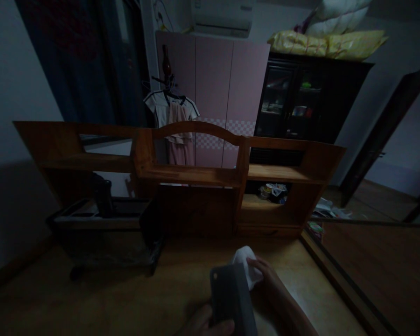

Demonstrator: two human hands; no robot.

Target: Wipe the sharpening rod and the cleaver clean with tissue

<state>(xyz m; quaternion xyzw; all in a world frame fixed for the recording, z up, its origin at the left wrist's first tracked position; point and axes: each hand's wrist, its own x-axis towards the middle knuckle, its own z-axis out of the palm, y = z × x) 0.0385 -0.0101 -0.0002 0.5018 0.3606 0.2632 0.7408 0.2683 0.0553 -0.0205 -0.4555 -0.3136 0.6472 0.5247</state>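
Note:
My left hand (205,325) grips the lower end of a dark flat phone-like slab (233,298), held upright over the wooden desk (126,298) at the bottom centre of the head view. My right hand (266,275) is closed on a white crumpled cloth or tissue (247,263), pressed against the slab's upper right edge. The room is dim and only part of the left hand's fingers shows.
A wooden shelf unit (192,175) stands at the back of the desk, with small items (273,191) in its right cubby. A black tray rack (105,219) sits at the left. Behind are hanging clothes (177,126), a pink wardrobe (227,79) and a dark cabinet (301,98).

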